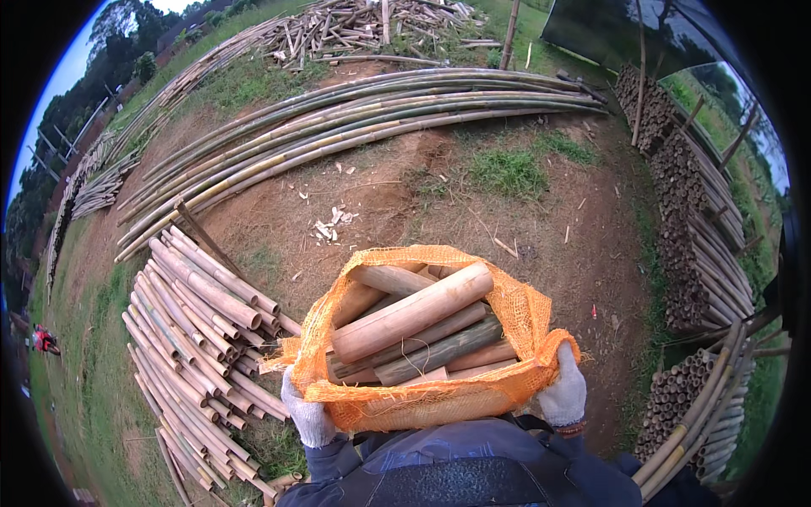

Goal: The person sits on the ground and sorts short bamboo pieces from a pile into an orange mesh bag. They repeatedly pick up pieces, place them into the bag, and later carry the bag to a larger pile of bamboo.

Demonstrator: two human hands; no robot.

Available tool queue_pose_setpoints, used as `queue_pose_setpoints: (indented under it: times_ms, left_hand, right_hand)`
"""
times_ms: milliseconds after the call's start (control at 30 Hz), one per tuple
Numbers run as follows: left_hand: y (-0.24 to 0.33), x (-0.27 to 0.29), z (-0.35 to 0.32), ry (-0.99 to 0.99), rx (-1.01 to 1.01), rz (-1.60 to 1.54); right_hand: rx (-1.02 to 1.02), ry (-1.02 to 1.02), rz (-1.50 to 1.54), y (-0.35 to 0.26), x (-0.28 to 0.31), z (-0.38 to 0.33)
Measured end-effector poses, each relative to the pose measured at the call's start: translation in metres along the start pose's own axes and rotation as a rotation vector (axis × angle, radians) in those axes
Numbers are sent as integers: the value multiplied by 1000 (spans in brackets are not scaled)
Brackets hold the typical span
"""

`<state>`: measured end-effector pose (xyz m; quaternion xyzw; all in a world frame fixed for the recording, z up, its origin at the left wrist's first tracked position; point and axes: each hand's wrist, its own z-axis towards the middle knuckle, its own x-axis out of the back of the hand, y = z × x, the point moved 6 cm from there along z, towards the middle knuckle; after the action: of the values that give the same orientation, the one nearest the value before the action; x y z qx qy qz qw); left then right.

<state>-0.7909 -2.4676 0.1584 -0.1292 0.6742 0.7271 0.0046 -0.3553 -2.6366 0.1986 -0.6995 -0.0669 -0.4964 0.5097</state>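
An orange mesh sack [422,411] is held against my front, its mouth spread wide. Inside lie several short cut bamboo pieces [414,313], pale brown and grey-green, with one thick piece resting slantwise on top. My left hand [308,411], in a whitish knit glove, is closed on the left side of the sack's rim. On the opposite side my right hand [564,390], gloved the same way, grips the bunched rim. The fingers of both hands are partly hidden by the mesh.
Cut bamboo poles [198,338] are piled at my left. Long bamboo poles [363,118] lie across the ground ahead, with wood shavings [334,223] nearer. Stacked bamboo [684,211] lines the right side, and a heap of split pieces [363,29] lies far off.
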Motion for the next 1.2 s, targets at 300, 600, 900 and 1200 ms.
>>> queue_pose_setpoints:
  times_ms: [300, 600, 900, 1200]
  left_hand:
    - [-39, -114, 243, -63, -5, -25]
    - [-64, -221, 479, -155, -151, 286]
    - [-81, -280, 676, 109, -53, 68]
    - [-81, -302, 875, 304, -110, 112]
  right_hand:
    - [-447, 58, 1314, -7, -102, 195]
    - [-529, 103, 1582, -85, -178, 415]
    - [-212, -155, 808, -193, -258, 711]
    - [404, -276, -66, -373, -379, 949]
